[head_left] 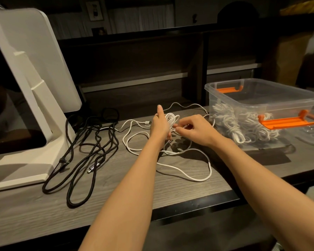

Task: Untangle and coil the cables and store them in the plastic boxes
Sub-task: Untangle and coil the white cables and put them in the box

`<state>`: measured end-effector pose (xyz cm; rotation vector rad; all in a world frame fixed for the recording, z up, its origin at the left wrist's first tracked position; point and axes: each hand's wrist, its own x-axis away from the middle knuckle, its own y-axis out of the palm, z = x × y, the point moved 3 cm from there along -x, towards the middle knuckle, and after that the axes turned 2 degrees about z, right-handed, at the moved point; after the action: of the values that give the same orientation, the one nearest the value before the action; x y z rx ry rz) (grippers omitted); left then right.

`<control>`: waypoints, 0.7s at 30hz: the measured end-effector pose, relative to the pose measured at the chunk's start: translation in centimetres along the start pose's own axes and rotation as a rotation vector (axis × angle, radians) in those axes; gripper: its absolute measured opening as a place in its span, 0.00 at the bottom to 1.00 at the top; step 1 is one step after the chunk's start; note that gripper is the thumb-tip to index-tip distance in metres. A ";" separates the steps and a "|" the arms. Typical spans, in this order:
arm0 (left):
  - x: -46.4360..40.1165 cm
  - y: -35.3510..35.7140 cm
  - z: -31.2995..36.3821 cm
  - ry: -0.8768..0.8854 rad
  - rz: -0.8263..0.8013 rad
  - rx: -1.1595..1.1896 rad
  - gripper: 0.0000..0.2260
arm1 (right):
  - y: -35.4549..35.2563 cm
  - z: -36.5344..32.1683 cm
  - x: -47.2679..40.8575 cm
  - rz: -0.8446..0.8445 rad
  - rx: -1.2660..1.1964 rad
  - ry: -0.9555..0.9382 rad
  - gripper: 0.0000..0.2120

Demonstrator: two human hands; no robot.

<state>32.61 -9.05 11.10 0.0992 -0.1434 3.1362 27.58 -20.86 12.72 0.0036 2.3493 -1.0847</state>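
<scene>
A dim home room, seemingly a desk corner. A wood-grain surface (pixel 34 211) carries a white monitor stand (pixel 34 124). Behind stand dark shelves (pixel 134 69) and a wall light switch (pixel 95 10).

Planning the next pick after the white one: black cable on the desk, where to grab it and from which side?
Take the black cable near its grey plug end, which lies free in the middle of the loops. Come from above and the front desk edge: the monitor stand blocks the left, and the left hand and right hand work the white cable on the right.
</scene>
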 end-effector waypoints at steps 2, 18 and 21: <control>-0.3 -0.1 -0.3 0.060 0.084 -0.071 0.22 | 0.2 -0.4 0.1 -0.024 -0.075 0.017 0.13; 0.4 0.6 0.1 0.350 -0.103 -0.382 0.27 | -0.7 1.4 -0.3 0.254 -0.237 0.039 0.10; 0.6 0.6 0.1 0.310 -0.252 -0.322 0.22 | -0.4 2.2 -0.5 0.194 -0.252 0.136 0.09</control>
<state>31.97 -9.70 11.13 -0.3381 -0.5765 2.7887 28.96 -22.63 12.09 0.2142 2.5309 -0.7119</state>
